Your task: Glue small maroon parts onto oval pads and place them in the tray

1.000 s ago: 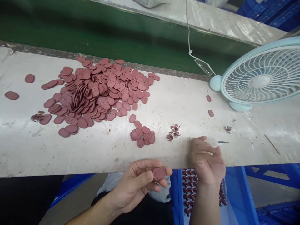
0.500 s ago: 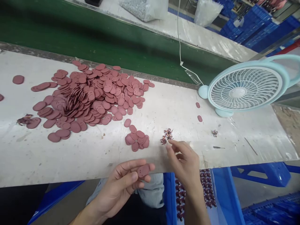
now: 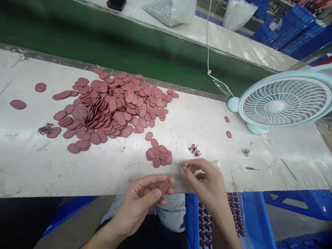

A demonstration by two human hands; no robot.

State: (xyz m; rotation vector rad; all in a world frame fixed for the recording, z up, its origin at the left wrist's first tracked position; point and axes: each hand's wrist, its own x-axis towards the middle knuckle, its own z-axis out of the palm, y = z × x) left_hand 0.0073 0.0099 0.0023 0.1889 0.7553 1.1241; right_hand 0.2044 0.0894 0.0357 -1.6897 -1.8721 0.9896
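At the near edge of the white worktable (image 3: 52, 166), left hand (image 3: 141, 204) pinching one reddish oval pad (image 3: 165, 186) between thumb and fingertips, held tilted just off the table edge; right hand (image 3: 204, 181) closed on a small dark wire part (image 3: 185, 165) at thumb and forefinger, brought near the pad but not touching it. On the table beyond, large heap of oval pads (image 3: 114, 107), untouched by either hand; small cluster of pads (image 3: 158, 155) just beyond the hands; little clump of wire parts (image 3: 194, 150) beside it, with another clump (image 3: 245, 151) farther right. Below the table edge, blue crate (image 3: 249, 221) with rows of dark pieces, too small to tell whether pads are fitted. Judged from the heap against the small cluster: work at an early stage, most pads waiting, part and pad in hand not yet joined. At far right, pale blue desk fan (image 3: 282, 102) lying on the table.
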